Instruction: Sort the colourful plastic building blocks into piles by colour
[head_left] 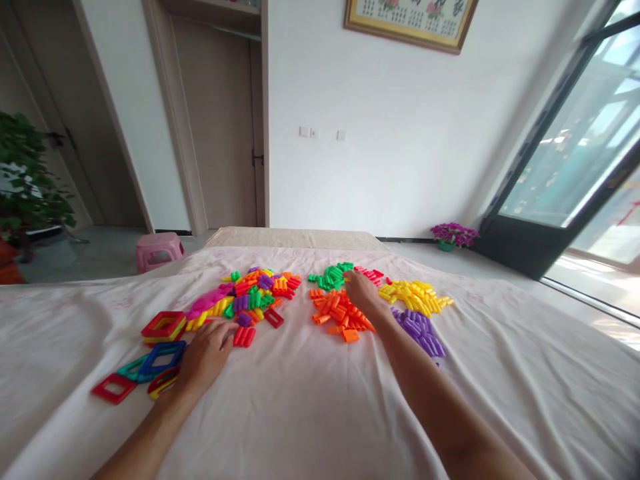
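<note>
My left hand (207,350) rests on the cloth at the near side of a mixed-colour pile (255,293), fingers apart, beside a red ribbed piece (245,337). My right hand (361,291) reaches over the sorted heaps, its fingertips at the edge of the green pieces (333,276). Its fingers are bent together, and what they hold, if anything, is hidden. Orange pieces (340,310) lie just below it. Red pieces (370,275) are partly behind it, with yellow pieces (415,295) to the right and purple pieces (420,332) beside the forearm.
Flat frame-shaped tiles, among them a blue square (163,359) and a red one (114,388), lie left of my left hand. The pale cloth (300,413) is wrinkled. A pink stool (159,251) and a potted flower (454,235) stand beyond the table.
</note>
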